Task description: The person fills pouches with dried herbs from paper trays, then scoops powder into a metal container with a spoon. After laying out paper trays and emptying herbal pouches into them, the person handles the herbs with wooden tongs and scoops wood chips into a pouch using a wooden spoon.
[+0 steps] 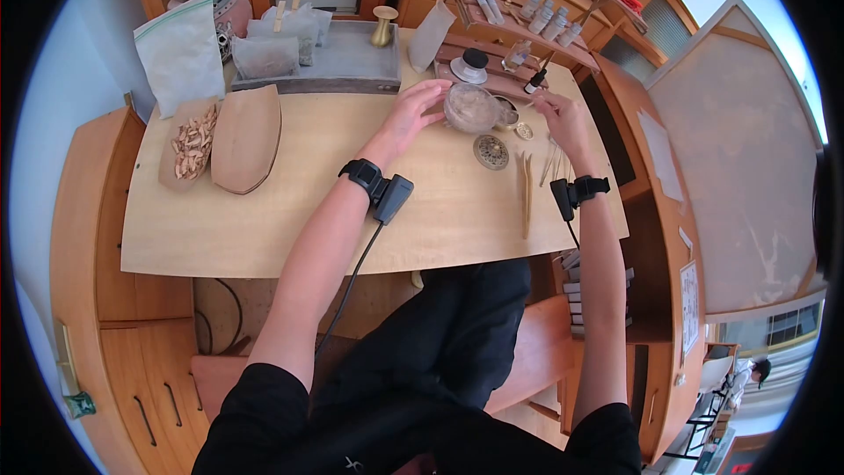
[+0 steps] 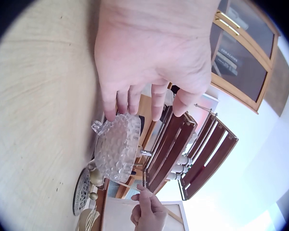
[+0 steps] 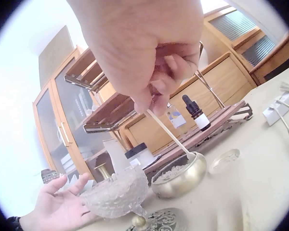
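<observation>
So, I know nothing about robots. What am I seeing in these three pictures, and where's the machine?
There is no robot here: a person works with two bare hands. The wide picture comes from a camera on the person's head, looking down. The others come from small cameras on the wrists, the left camera and the right camera, each watching its own hand.

On the table are a glass bowl, a brass bowl, a pierced lid and, off to the left, dried chips.

The right hand pinches a thin tool, its lower end at the brass bowl. The left hand is open by the glass bowl; I can't tell whether they touch.
</observation>
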Tool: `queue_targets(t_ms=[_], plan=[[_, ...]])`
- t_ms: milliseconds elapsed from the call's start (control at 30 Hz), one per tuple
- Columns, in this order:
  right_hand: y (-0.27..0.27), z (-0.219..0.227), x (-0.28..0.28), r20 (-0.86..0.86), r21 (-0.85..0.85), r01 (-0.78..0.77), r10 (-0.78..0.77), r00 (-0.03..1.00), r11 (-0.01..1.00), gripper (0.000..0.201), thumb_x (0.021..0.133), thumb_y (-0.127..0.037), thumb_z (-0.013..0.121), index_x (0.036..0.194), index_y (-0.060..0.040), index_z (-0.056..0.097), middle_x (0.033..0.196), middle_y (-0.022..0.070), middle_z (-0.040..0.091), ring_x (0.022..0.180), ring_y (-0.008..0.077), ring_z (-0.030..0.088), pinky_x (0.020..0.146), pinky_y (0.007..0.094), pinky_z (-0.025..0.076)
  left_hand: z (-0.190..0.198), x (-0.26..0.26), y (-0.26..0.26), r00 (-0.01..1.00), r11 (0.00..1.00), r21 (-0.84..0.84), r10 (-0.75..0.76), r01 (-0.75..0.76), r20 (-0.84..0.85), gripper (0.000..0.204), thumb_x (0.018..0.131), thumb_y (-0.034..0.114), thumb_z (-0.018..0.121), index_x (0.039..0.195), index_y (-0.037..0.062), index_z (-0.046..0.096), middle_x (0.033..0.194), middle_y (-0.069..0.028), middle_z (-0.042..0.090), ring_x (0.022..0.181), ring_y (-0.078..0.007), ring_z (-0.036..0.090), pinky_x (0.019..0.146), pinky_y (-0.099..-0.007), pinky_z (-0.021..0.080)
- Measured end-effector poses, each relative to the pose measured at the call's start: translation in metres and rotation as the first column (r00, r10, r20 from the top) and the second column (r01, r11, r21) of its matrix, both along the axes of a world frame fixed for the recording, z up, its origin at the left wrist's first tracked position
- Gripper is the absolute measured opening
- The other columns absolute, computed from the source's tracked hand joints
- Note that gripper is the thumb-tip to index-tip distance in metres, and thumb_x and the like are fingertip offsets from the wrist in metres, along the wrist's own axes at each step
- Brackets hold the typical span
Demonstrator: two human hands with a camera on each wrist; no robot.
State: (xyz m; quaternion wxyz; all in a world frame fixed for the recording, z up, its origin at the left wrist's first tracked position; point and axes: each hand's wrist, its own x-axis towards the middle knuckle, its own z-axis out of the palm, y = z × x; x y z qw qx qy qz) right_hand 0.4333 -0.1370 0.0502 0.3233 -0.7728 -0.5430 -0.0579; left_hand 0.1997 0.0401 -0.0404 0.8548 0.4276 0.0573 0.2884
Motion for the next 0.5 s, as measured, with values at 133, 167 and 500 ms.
queue_targets(t_ms=[133, 167, 500], plan=[[-0.01, -0.002, -0.007, 0.178, -0.061, 0.049, -0.037, 0.983, 0.997, 0.022, 0.091, -0.024, 0.062, 0.094, -0.0045, 0.071, 0.082, 0.016, 0.07, 0.077, 0.0337, 0.068, 0.068, 0.0402, 0.052, 0.0, 0.0, 0.0, 1.0, 1.0, 0.002, 0.0, 0.0, -0.007, 0.033, 0.096, 0.026, 0.057, 0.123, 0.0076, 0.059, 0.128, -0.006, 0.058, 0.124, -0.0174, 0.049, 0.102, -0.0374, 0.041], [-0.011, -0.001, -0.009, 0.253, -0.101, 0.117, -0.088, 0.964, 0.988, 0.023, 0.089, -0.025, 0.062, 0.092, -0.0052, 0.072, 0.083, 0.0164, 0.07, 0.078, 0.0355, 0.067, 0.068, 0.0416, 0.053, -0.001, 0.0, 0.0, 1.0, 1.0, 0.002, 0.0, 0.0, -0.006, 0.033, 0.096, 0.026, 0.057, 0.123, 0.0076, 0.059, 0.128, -0.006, 0.058, 0.124, -0.0174, 0.049, 0.102, -0.0374, 0.041], [-0.022, -0.021, -0.001, 0.124, -0.165, 0.277, -0.258, 0.958, 0.947, 0.023, 0.081, -0.022, 0.058, 0.081, -0.0053, 0.074, 0.073, 0.0224, 0.066, 0.07, 0.037, 0.066, 0.065, 0.0429, 0.052, -0.002, -0.001, -0.002, 1.0, 0.999, 0.041, 0.014, -0.013, -0.018, 0.034, 0.096, 0.027, 0.057, 0.124, 0.0077, 0.059, 0.128, -0.0053, 0.058, 0.124, -0.0173, 0.049, 0.102, -0.038, 0.041]])
